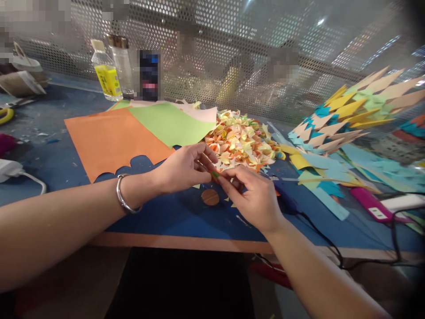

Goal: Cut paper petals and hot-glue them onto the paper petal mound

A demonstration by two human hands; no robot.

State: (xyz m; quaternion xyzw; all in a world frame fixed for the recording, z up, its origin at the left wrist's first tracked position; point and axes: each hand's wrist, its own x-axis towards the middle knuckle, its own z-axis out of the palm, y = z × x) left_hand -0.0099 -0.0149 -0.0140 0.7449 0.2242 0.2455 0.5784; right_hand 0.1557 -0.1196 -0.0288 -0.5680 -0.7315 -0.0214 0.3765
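A person's lap in black cloth is nearest, below the pinkish-brown front edge of a blue-topped table. Over the table both hands are close together, their fingertips meeting on one small green-and-orange paper piece. The left hand, with a silver metal bracelet on its wrist, pinches it from one side; the right hand pinches it from the other. The piece is above the table, near a round, flat, brown wood-grained disc that lies just below the fingers. To the right of the right hand lies a dark blue tool with a black cord; farther right is a magenta block with white sockets. At the far left are a white plug-in charger with its cable and, beyond it, a yellow scissor handle.

Behind the hands, a large orange paper sheet with a scalloped near edge overlaps a light green paper sheet. Beside them sits a heap of small folded paper pieces, mostly cream and orange. To its right stands a tiered, spiky paper form in blue, yellow and peach. Farther back, a clear bottle with a yellow label stands before a perforated metal panel.
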